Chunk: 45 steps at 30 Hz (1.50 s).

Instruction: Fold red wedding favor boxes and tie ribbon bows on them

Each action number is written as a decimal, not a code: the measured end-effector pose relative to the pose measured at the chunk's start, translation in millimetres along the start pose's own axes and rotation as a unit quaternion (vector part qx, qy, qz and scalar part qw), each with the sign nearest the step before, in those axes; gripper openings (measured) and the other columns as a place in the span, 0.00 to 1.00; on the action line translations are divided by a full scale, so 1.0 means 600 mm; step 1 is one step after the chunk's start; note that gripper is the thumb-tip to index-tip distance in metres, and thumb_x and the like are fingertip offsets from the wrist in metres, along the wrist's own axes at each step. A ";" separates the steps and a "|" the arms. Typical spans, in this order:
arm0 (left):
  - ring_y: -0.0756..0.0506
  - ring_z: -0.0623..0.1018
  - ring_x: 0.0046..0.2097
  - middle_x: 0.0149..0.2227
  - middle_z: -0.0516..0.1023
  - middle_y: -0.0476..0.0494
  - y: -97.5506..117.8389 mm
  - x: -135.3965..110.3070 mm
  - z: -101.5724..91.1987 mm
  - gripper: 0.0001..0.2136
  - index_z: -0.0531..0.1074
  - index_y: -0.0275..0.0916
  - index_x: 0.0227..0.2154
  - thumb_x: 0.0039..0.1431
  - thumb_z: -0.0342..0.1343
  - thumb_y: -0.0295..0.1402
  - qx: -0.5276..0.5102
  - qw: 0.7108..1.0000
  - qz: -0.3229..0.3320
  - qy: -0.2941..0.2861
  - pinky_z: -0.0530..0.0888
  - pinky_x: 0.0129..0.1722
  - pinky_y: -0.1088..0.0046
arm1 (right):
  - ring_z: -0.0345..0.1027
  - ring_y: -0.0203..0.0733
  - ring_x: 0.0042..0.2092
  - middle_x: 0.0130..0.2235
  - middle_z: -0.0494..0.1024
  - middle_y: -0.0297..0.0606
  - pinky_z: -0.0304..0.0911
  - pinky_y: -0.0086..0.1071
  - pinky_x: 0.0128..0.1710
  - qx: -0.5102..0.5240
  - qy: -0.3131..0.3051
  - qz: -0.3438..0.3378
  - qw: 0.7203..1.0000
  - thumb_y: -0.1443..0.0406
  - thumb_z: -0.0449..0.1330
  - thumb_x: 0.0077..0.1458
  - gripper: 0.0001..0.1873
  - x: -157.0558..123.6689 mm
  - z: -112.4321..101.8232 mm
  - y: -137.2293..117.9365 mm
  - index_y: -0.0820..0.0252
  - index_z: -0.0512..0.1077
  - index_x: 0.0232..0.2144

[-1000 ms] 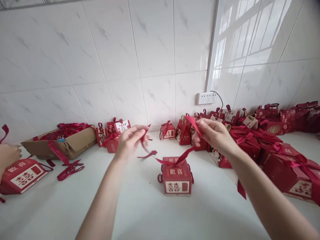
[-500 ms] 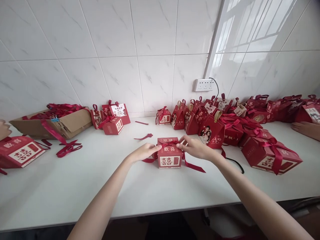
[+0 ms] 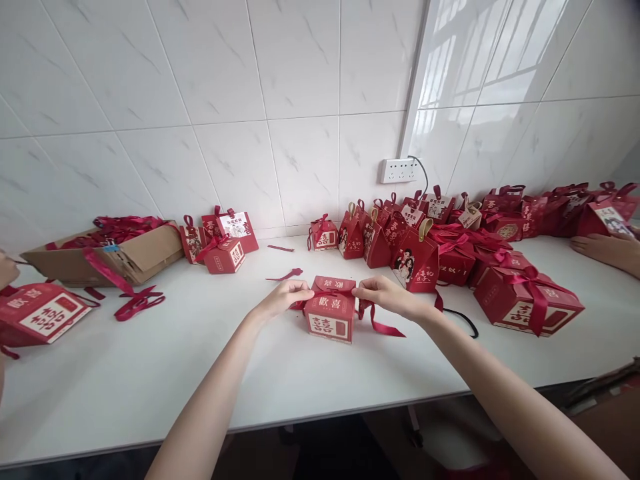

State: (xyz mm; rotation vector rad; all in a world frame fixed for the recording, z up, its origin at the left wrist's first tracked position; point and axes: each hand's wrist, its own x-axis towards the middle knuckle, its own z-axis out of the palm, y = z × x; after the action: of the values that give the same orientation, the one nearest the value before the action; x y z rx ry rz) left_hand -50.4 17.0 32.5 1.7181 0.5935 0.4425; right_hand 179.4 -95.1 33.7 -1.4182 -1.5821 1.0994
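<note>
A small red gift box [image 3: 330, 319] with white and gold characters stands on the white table [image 3: 150, 373] in front of me. A dark red ribbon [image 3: 383, 327] crosses its lid and trails off to the right. My left hand [image 3: 285, 297] pinches the ribbon at the lid's left edge. My right hand [image 3: 385, 295] pinches it at the right edge. Both hands have their fingers closed on the ribbon.
Many finished red boxes and bags [image 3: 450, 247] crowd the back right. A cardboard carton of ribbons [image 3: 115, 250] sits back left, loose ribbons [image 3: 137, 303] beside it. Other people's hands show at far left [image 3: 7, 270] and far right [image 3: 603, 250]. A wall socket [image 3: 397, 170] hangs above.
My hands came down from holding the ribbon ends up in the air to the box lid. The box now sits slightly turned, and the view has pulled back.
</note>
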 end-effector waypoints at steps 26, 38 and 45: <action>0.54 0.56 0.20 0.17 0.55 0.55 0.052 -0.047 0.058 0.12 0.51 0.39 0.16 0.51 0.45 0.33 0.209 0.974 -0.085 -0.009 0.51 0.21 0.74 | 0.62 0.37 0.33 0.29 0.71 0.36 0.56 0.30 0.32 -0.005 -0.037 -0.083 0.996 0.50 0.57 0.51 0.20 -0.022 -0.003 -0.068 0.63 0.70 0.26; 0.48 0.74 0.32 0.29 0.73 0.46 0.064 -0.063 0.036 0.14 0.66 0.36 0.23 0.52 0.53 0.43 0.017 0.993 -0.116 -0.032 0.69 0.35 0.71 | 0.65 0.35 0.30 0.28 0.74 0.36 0.59 0.30 0.31 0.092 0.137 -0.038 0.985 0.53 0.59 0.47 0.17 0.011 0.076 -0.037 0.63 0.71 0.25; 0.57 0.60 0.20 0.23 0.64 0.52 0.083 -0.041 0.010 0.14 0.64 0.36 0.23 0.52 0.54 0.42 0.114 0.989 -0.097 0.010 0.57 0.19 0.79 | 0.68 0.36 0.33 0.33 0.76 0.37 0.61 0.30 0.34 0.046 0.107 -0.092 0.989 0.62 0.56 0.50 0.09 0.042 0.061 -0.043 0.62 0.72 0.30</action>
State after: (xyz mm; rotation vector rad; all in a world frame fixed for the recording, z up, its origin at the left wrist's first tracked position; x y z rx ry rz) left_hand -59.1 -10.9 80.2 1.8512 0.8435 0.2622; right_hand 132.7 -75.1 43.9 -1.2567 -1.4584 0.8694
